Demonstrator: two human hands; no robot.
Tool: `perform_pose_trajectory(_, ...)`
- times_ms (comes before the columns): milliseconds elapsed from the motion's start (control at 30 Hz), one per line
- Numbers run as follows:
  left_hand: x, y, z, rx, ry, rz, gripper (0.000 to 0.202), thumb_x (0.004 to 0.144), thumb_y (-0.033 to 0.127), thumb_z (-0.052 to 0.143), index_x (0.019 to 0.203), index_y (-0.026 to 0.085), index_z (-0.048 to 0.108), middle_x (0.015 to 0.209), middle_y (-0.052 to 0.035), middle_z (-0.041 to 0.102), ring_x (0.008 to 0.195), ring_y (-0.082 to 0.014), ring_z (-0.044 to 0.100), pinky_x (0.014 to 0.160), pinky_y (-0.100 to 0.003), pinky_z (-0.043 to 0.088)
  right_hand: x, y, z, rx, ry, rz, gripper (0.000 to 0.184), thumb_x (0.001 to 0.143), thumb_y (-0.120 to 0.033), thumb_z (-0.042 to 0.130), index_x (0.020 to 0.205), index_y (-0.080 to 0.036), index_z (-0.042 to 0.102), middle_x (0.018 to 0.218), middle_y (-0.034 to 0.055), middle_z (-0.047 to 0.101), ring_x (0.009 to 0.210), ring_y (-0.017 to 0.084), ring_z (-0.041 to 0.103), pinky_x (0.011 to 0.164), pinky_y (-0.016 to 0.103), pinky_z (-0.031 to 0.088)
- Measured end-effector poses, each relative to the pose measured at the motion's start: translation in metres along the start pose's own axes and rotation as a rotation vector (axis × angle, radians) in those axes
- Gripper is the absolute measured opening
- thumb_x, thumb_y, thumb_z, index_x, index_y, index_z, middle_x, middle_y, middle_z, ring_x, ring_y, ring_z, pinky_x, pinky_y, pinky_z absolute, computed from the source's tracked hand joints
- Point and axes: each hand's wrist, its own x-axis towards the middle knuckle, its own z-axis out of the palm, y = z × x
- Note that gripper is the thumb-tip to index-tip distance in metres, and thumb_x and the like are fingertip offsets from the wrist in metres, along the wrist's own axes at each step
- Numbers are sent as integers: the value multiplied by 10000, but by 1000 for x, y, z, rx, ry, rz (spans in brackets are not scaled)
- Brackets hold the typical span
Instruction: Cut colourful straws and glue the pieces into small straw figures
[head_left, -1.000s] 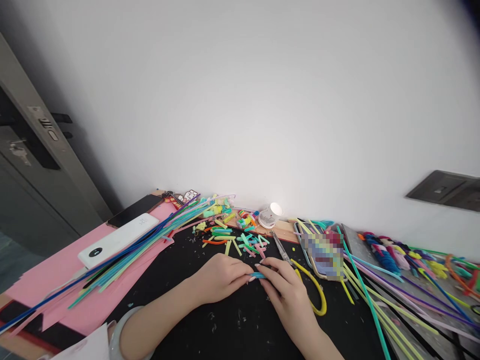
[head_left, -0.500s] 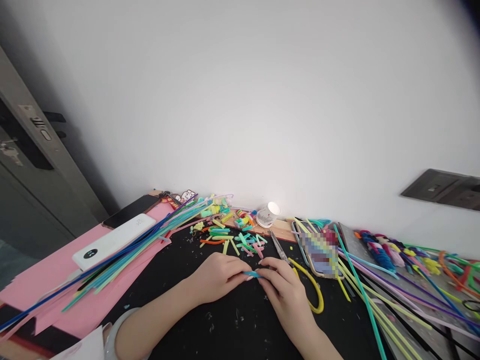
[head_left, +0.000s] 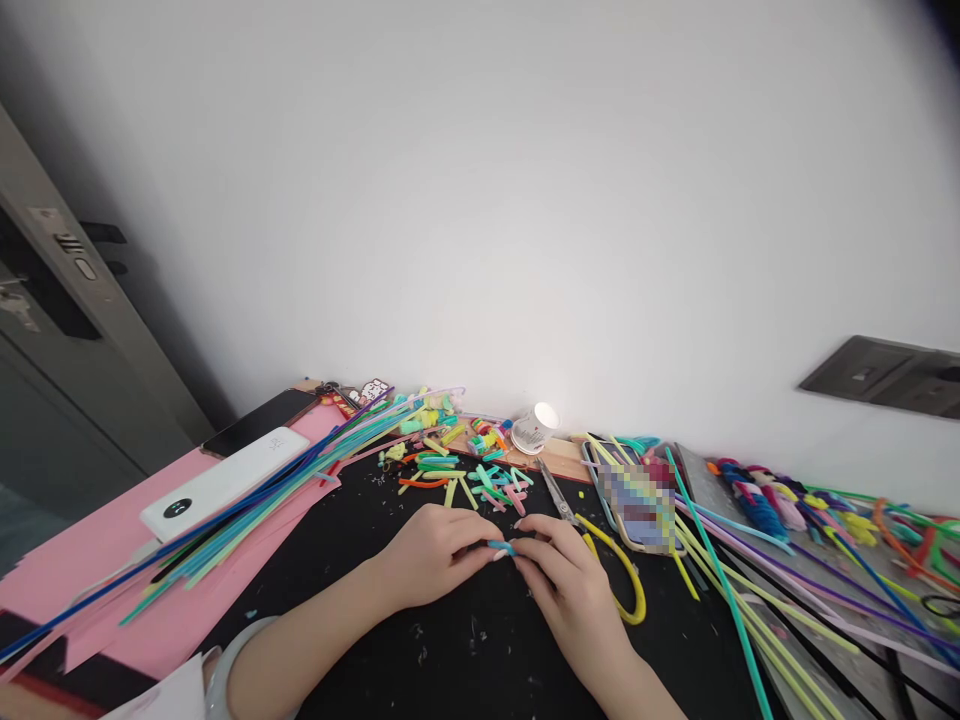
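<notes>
Between my fingertips is a short blue piece of pipe cleaner. My left hand pinches its left end, and my right hand pinches the right end. Both hands are over the black mat, with the fingers partly covering the piece. Just beyond them lie cut pipe cleaner pieces in green, pink, yellow and orange. Scissors rest with their blades pointing away, close to my right hand. A bent yellow pipe cleaner curves beside that hand.
A white paper cup stands by the wall. To the left, a white power bank and long pipe cleaners lie on pink paper. A phone lies at right, near more long pipe cleaners and braided bundles.
The two hands are slightly closer together around the blue piece, which now looks more tilted. The whole view has shifted a little; the other things lie as before.
</notes>
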Motion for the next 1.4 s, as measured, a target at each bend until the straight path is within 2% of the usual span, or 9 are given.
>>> perform_pose_trajectory(400,-1,0,-1,-22,15,-33,145,881,232,487,888,175,621,735,-4,641,608,-103,550,579,-197,392,0,1,1,-12,20,4,143,833,-157,531,949,-196,606,1025,104,552,954,215,559,794,334,495)
perform_pose_trajectory(600,0,0,-1,-43,13,-68,149,874,246,502,867,171,630,694,-1,623,597,-105,540,570,-198,387,-1,2,0,-29,25,10,151,844,-141,495,922,-197,612,1019,105,552,935,213,564,755,323,503)
perform_pose_trajectory(833,1,-1,0,-68,18,-89,119,858,232,530,853,171,632,705,4,622,605,-99,534,584,-192,383,-1,3,1,-3,29,37,162,850,-138,481,917,-184,621,1026,111,548,960,212,559,787,324,495)
perform_pose_trajectory(1400,1,-3,2,-72,52,-51,166,871,230,508,840,171,659,720,-8,666,628,-111,581,604,-199,425,1,0,-1,4,51,51,168,850,-143,463,894,-194,617,984,105,577,931,213,582,771,338,516)
